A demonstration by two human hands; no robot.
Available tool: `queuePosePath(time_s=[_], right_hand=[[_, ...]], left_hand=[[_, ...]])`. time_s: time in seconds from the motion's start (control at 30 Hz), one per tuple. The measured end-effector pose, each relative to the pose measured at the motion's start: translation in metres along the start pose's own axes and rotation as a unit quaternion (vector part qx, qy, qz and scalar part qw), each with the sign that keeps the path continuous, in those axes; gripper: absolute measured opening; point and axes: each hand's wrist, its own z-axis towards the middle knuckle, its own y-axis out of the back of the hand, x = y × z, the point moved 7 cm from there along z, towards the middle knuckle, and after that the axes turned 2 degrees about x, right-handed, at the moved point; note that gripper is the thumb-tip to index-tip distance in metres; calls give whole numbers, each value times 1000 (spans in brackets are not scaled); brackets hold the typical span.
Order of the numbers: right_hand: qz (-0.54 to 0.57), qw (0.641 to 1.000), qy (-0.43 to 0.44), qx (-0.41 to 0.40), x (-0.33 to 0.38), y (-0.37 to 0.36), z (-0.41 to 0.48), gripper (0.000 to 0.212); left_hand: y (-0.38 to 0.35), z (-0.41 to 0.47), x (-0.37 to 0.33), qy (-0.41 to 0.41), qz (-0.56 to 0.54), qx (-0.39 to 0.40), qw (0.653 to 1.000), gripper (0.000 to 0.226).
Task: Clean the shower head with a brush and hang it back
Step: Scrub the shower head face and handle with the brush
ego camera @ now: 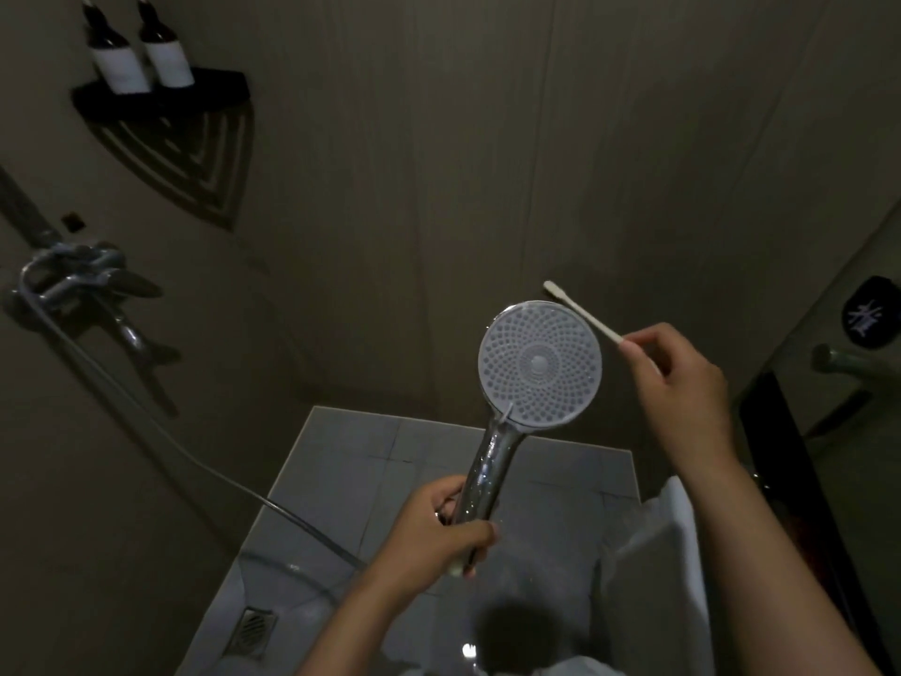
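Over grey floor tiles point(351, 470), hands point(429, 534) hold shower head point(538, 365) and brush point(582, 312).

Nothing legible: white characters on black oval sticker point(870, 312) unreadable; white labels point(122, 65) on bottles point(105, 39) blurred

I see shower head point(538, 365) centre, brush point(582, 312) just beside it, upper R. Tap point(78, 275) far L, hose point(195, 461) running from it down toward the handle. Bottles point(122, 65) on shelf point(214, 90) top L; drain point(253, 626) bottom L.
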Motion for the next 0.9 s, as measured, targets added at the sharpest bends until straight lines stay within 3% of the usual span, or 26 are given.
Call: queuePosePath(time_s=[0.1,0.2,0.27,0.47,0.67,0.8,0.9], right_hand=[[97,994,19,37,9,3,-6,10],[97,987,44,121,14,-12,-18,9],[80,988,35,131,8,-17,-20,10],[-35,998,48,36,3,-12,-21,9],[-47,996,74,-22,11,-16,-30,10],[-47,994,34,-94,1,-2,-25,11],[-31,996,-8,-88,-12,9,-15,12]], left_hand=[[-1,3,-3,-2,5,-8,1000,22],[-1,2,-1,-3,4,-10,1000,21],[-1,1,-1,-2,-1,-6,1000,22],[-2,2,-3,-7,-16,6,1000,31],[-2,9,-1,-8,-45,1,999,35],[-6,8,2,-9,-35,13,999,25],[-7,7,4,-4,-23,20,1000,23]])
